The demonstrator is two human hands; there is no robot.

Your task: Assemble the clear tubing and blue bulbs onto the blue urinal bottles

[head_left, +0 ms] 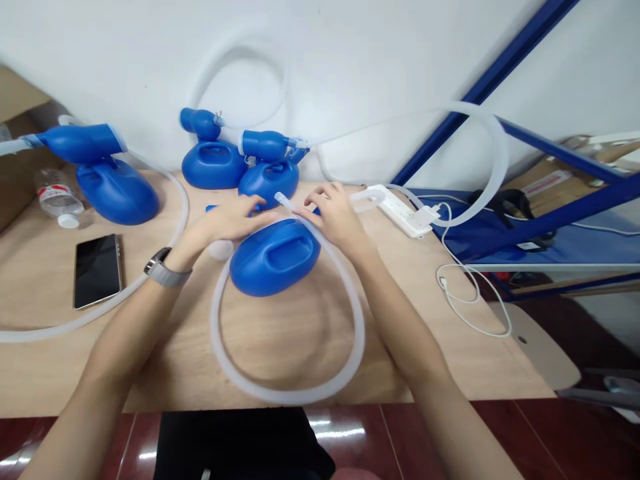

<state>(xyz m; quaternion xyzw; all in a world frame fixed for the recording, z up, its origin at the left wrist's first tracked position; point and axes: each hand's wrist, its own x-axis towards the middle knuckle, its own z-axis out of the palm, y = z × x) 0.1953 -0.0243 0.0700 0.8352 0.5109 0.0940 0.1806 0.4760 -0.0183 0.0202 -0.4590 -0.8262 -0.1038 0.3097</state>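
Head view. I am working at a light wooden counter [280, 333] that is standing against a white wall [350, 60]. A blue metal frame [565, 157] is running along the right side, and a dark red floor [450, 427] is showing below the counter edge.

Containers: a blue plastic vessel [275, 257] is lying on its side at the counter centre, with a recessed handle facing up. I cannot tell whether anything is inside it. Three similar blue vessels are sitting further back: one at the left [117, 190] and two near the wall [215, 163] [269, 180], each with a blue neck piece and translucent hose attached. A clear plastic bottle [57, 197] is lying at the far left.

A translucent tube [287, 393] is looping around the central vessel, and its free end is rising just behind that vessel.

My left hand [227, 223] is resting on the vessel's far end, fingers curled loosely around it; the grip is closed on the vessel's neck area. My right hand [335, 213] is pinching the tube near its free end, grip closed on the tube.

A smartphone [97, 270] is lying face up at the left. A white power strip [400, 210] and a white cable [470, 300] are lying at the right.
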